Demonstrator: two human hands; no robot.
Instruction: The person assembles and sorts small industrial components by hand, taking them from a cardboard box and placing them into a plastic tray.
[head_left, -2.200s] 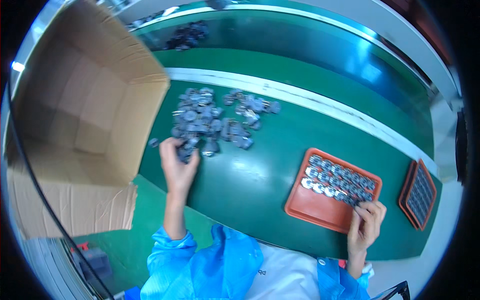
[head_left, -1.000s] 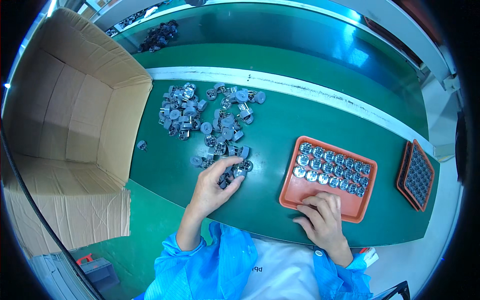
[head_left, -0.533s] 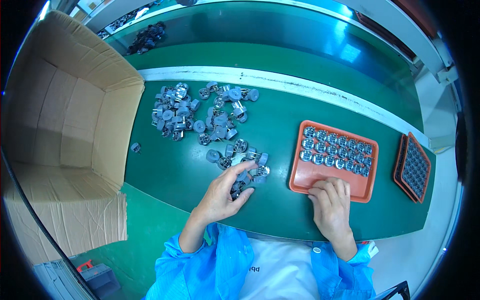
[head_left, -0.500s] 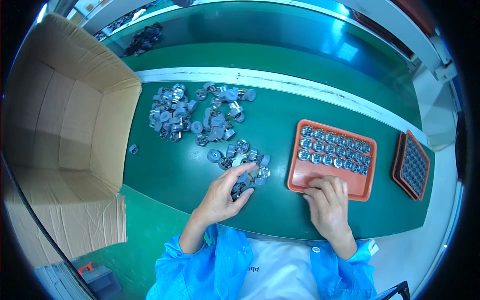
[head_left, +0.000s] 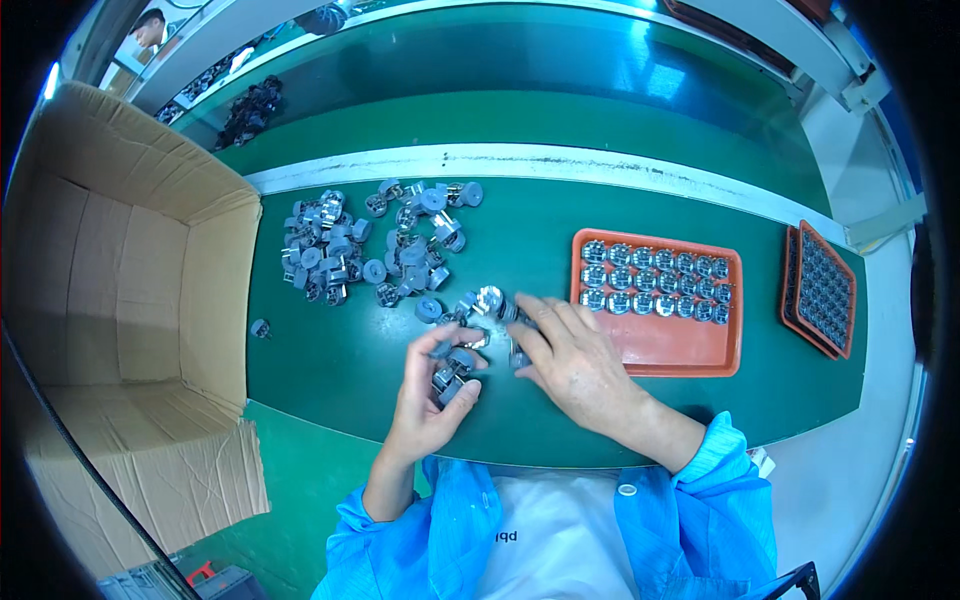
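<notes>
Several small round parts with grey caps and shiny metal workings (head_left: 452,372) are cupped in my left hand (head_left: 420,412), its fingers and thumb curled round them. Just right of it, my right hand (head_left: 590,380) bends its fingers and thumb round grey parts (head_left: 517,352) at the edge of a small loose group; its fingertips are slightly blurred. Behind the fingers lie more of these parts (head_left: 488,298). The orange tray (head_left: 680,352) holds three rows of the same kind of part (head_left: 642,280), metal side up; its near strip is bare.
Two heaps of loose parts (head_left: 325,245) lie at the back left, with a single part (head_left: 260,328) near a big open cardboard box (head_left: 110,260). Stacked filled trays (head_left: 825,290) stand at the right. A pale rail (head_left: 500,160) borders the table's far side.
My right hand has left the orange tray and come left to the loose parts. My left hand has drawn slightly nearer with parts in it. The whole view has shifted a little.
</notes>
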